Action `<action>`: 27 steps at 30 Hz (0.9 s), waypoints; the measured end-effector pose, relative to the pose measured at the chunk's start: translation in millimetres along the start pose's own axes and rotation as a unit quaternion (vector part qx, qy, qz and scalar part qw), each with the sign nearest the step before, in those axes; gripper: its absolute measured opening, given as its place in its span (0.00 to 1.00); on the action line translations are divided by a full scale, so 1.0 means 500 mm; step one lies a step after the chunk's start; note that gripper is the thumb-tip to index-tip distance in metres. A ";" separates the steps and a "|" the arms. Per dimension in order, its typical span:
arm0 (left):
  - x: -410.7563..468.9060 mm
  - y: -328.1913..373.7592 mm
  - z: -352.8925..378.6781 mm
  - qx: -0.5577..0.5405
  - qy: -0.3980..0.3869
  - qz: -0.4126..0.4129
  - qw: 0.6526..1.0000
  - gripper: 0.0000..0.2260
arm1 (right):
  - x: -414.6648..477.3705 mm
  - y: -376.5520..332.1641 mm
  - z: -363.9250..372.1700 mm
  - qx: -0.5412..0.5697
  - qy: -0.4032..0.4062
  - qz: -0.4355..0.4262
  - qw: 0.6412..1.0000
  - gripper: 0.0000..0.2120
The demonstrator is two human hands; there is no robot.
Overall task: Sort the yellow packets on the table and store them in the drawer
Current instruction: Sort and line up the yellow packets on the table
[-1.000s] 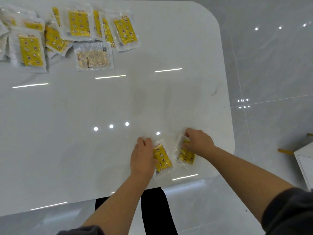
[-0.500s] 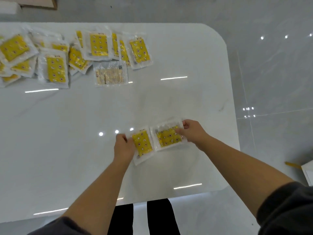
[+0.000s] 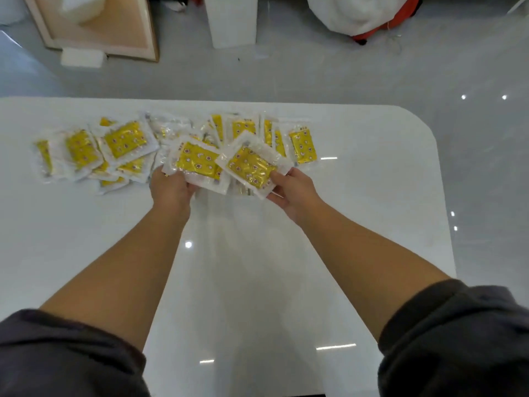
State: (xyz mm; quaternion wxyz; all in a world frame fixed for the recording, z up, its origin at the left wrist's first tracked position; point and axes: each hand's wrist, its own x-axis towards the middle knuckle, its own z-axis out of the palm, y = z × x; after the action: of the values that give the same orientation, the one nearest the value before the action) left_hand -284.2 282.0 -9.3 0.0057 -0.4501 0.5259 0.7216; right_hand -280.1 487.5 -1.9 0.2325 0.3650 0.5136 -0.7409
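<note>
My left hand (image 3: 171, 188) grips one yellow packet (image 3: 196, 162) in a clear wrapper by its near edge. My right hand (image 3: 292, 188) grips a second yellow packet (image 3: 249, 167) that overlaps the first one's right side. Both packets are held just above the white table (image 3: 257, 282), in front of a spread pile of several more yellow packets (image 3: 123, 140) along the far side. A separate packet (image 3: 303, 146) lies at the right end of the pile. No drawer is in view.
The table's rounded far right corner (image 3: 423, 124) borders a glossy grey floor. Beyond the far edge stand a framed board (image 3: 97, 27), a white foam block (image 3: 81, 57), a white post (image 3: 232, 21) and a white bag (image 3: 360, 12).
Both hands have carried their packets from near the table's front edge away from me to the pile at the far side. The camera has tilted up, showing the floor beyond.
</note>
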 end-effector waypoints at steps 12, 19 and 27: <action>-0.014 -0.109 -0.034 0.405 -0.077 -0.068 0.908 0.20 | 0.009 0.072 -0.067 -0.346 0.058 0.045 0.935 0.18; -0.214 -0.294 0.037 0.632 -0.242 0.095 0.730 0.25 | -0.059 0.090 -0.321 -0.635 0.025 -0.003 0.772 0.26; -0.454 -0.527 0.244 0.749 -0.268 0.105 0.597 0.43 | -0.116 0.107 -0.661 -0.788 0.047 0.073 0.610 0.48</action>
State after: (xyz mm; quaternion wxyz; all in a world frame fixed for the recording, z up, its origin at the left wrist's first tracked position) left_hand -100.7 598.4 -54.3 0.4056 -0.0156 0.9000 0.1587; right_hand -105.6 773.9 -56.3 0.4593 0.1114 0.8812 -0.0137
